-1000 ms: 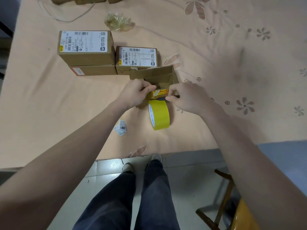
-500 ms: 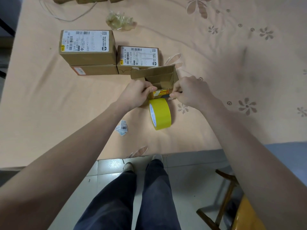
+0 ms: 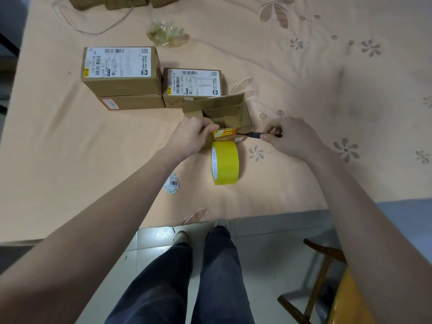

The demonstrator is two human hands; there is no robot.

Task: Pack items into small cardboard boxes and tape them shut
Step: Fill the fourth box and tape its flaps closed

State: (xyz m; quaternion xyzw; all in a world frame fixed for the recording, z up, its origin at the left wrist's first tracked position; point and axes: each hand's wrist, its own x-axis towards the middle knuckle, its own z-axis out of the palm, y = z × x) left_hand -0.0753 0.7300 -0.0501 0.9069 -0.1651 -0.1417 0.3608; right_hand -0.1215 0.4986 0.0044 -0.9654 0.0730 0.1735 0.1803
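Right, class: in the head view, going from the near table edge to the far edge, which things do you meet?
Barcode sticker scrap → yellow tape roll → open cardboard box → crumpled plastic wrap.

A: We note soft, even, moderately dim lighting with a warm cast. Shadows under the tape roll and the sealed boxes are faint.

B: We confirm. Wide-angle distortion bends the table edge and stretches the forearms. Floor tiles show mild glare. Box labels are slightly soft.
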